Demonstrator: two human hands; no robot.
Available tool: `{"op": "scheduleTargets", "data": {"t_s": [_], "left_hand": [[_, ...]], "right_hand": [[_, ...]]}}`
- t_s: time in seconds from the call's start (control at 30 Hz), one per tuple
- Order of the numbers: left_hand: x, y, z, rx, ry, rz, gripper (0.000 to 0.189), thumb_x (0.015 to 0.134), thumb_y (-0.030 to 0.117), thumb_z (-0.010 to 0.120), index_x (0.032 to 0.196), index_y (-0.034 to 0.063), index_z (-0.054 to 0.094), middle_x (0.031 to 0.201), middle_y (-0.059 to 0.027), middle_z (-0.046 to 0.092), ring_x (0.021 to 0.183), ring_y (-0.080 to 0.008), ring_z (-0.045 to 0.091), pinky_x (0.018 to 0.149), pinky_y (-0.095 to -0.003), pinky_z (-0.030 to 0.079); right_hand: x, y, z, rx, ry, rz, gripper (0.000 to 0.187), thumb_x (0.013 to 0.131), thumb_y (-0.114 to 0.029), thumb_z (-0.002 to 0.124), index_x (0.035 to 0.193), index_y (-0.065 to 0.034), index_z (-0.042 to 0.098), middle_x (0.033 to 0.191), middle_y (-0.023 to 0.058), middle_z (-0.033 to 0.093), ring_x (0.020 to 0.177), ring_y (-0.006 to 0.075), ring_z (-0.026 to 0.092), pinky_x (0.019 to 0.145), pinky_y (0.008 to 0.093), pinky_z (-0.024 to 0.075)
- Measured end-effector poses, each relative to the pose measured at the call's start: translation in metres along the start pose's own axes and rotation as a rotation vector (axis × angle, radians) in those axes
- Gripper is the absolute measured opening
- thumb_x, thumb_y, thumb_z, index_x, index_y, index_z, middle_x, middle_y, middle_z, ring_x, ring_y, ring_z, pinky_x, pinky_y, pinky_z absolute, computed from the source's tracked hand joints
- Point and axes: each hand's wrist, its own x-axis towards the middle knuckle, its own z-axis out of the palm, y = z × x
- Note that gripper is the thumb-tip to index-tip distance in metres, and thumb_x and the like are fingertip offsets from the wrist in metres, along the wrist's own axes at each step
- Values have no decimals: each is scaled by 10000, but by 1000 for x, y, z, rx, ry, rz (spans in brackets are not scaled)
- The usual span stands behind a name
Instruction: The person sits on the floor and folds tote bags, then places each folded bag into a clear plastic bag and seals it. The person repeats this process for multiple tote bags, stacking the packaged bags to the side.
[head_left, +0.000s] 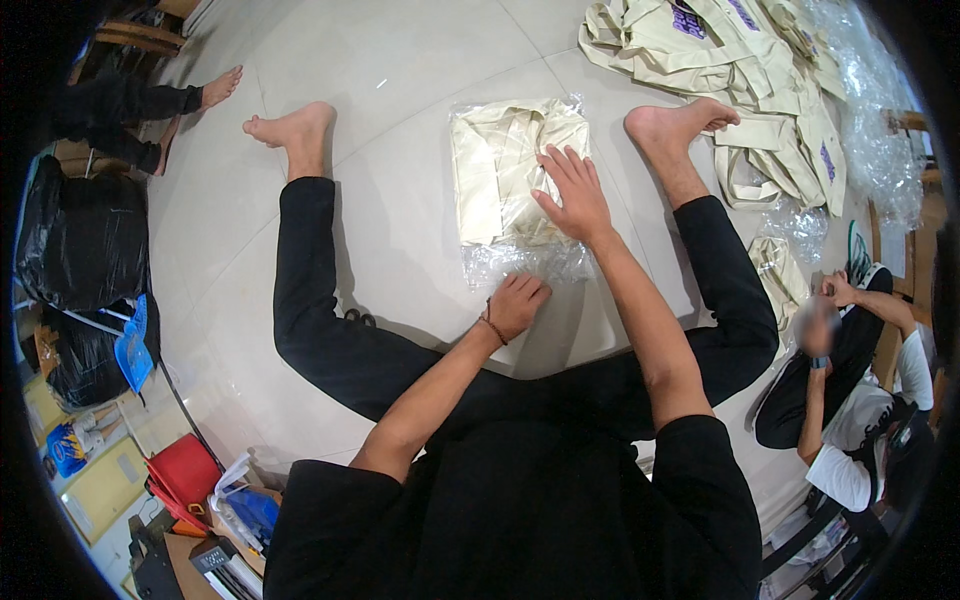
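A folded cream fabric bag or garment lies on the tiled floor between my outstretched legs, inside a clear plastic sleeve. The sleeve's slack end reaches past the fabric towards me. My right hand rests on the right part of the packet, palm down with fingers spread, holding nothing. Just below the sleeve's near edge is my left hand, wearing a dark bracelet at the wrist. Its fingers curl down at that edge, and whether they pinch the plastic is hidden.
Cream cloth bags with purple print are heaped at the upper right, beside clear plastic wrapping. Scissors lie by my left knee. Another person sits at the right. Black wrapped bundles and a blue dustpan stand at left.
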Motion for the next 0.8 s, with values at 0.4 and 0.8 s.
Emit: {"op": "scheduleTargets", "data": {"t_s": [0.4, 0.8], "left_hand": [[2, 30, -19, -6, -174, 11, 466, 922, 256, 759, 1318, 25, 674, 1487, -154, 560, 1436, -342, 478, 1180, -510, 418], [-35, 17, -64, 323, -352, -198, 672, 935, 439, 759, 1446, 30, 606, 1617, -221, 449, 1528, -383, 421, 1199, -510, 433]], "right_hand": [[-1, 0, 2, 13, 1, 5, 632, 1024, -463, 627, 1580, -188, 504, 1692, 92, 419, 1589, 357, 310, 1317, 545, 200], [0, 3, 2, -23, -14, -34, 663, 1044, -484, 597, 1604, -152, 472, 1696, 104, 412, 1591, 372, 305, 1313, 564, 188]]}}
